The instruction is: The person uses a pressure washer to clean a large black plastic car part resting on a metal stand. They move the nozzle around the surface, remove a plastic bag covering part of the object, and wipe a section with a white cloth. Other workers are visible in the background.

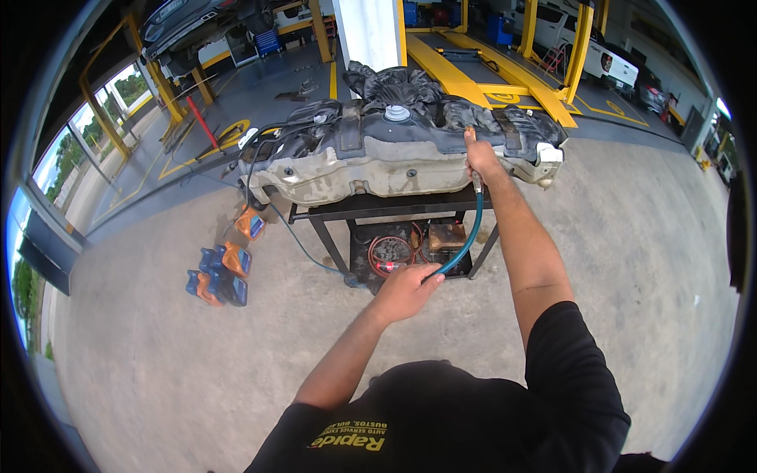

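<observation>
My right hand (pixel 479 158) is closed round the metal end fitting (pixel 477 183) of a teal hose, at the right part of a large fuel tank. Whatever tool the fingers cover cannot be made out. Lower and further left, my left hand (pixel 406 293) grips the teal hose (pixel 475 230), which curves between both hands. The fuel tank (pixel 371 169) is dark on top, with a dusty, pale front side and a round grey cap (pixel 397 113). It lies across a black metal cart (pixel 378 210). Crumpled black plastic (pixel 398 85) covers its far side.
The cart's lower shelf carries a coiled red hose (pixel 390 251) and a brown box (pixel 447 236). Several orange and blue jugs (pixel 225 272) stand on the floor to the left. A thin hose (pixel 300 240) trails there. Behind are a white pillar (pixel 367 35) and yellow lift ramps (pixel 449 71).
</observation>
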`<state>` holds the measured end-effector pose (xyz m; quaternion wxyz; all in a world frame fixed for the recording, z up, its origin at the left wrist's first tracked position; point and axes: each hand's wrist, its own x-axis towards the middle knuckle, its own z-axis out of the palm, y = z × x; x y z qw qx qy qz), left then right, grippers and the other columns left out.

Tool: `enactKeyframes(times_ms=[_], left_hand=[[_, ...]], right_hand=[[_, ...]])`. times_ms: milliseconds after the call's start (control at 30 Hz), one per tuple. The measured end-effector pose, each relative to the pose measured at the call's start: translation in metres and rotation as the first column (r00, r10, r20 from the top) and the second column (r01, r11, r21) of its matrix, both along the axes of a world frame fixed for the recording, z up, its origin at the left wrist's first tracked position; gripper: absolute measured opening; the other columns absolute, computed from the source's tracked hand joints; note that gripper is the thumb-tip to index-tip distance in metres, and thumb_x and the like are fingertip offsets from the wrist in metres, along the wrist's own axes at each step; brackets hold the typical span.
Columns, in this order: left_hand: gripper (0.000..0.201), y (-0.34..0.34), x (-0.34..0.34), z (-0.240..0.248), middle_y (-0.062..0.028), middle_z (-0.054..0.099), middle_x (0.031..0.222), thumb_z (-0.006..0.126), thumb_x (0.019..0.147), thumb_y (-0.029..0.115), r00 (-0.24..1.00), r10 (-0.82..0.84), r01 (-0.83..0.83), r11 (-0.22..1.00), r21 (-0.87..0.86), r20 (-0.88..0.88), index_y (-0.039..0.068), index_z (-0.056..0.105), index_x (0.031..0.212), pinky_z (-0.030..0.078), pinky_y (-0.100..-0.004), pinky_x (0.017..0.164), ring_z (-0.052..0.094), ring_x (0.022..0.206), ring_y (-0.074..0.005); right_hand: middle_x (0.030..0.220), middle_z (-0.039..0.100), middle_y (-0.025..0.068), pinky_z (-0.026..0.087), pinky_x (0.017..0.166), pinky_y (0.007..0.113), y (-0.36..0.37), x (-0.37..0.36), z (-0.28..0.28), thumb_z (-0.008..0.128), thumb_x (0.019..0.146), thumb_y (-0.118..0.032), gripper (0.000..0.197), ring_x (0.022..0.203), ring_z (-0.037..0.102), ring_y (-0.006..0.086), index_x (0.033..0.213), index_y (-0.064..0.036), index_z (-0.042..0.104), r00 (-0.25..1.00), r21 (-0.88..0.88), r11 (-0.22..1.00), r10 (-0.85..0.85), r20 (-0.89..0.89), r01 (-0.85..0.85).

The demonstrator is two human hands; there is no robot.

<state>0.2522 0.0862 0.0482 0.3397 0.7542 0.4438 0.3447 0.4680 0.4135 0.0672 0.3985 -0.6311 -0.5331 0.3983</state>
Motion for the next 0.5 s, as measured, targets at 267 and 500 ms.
enactKeyframes(times_ms=[267, 500], left_hand=[[0.032, -0.010, 0.010, -0.009, -0.0129, 0.072, 0.093, 0.058, 0.106, 0.017, 0.999, 0.002, 0.000, 0.999, -0.054, 0.041, 0.003, 0.066, 0.133, 0.053, -0.0354, 0.082, 0.069, 0.085, -0.0222], [0.032, -0.016, 0.023, -0.008, -0.0109, 0.071, 0.091, 0.058, 0.104, 0.014, 0.996, -0.089, 0.088, 0.990, -0.114, -0.008, 0.001, 0.067, 0.132, 0.053, -0.0356, 0.081, 0.068, 0.084, -0.0211]], right_hand=[[0.065, 0.056, 0.0097, 0.049, 0.043, 0.044, -0.018, 0.023, -0.005, 0.048, 0.107, -0.058, 0.061, 0.047, 0.056, 0.0225, 0.090, 0.0007, 0.057, 0.998, -0.039, 0.999, -0.011, -0.066, 0.008], [0.067, 0.056, 0.0086, 0.050, 0.047, 0.042, -0.055, 0.040, -0.015, 0.047, 0.106, -0.060, 0.064, 0.049, 0.056, 0.0221, 0.089, 0.0007, 0.058, 0.997, -0.074, 0.994, -0.076, -0.031, 0.074]])
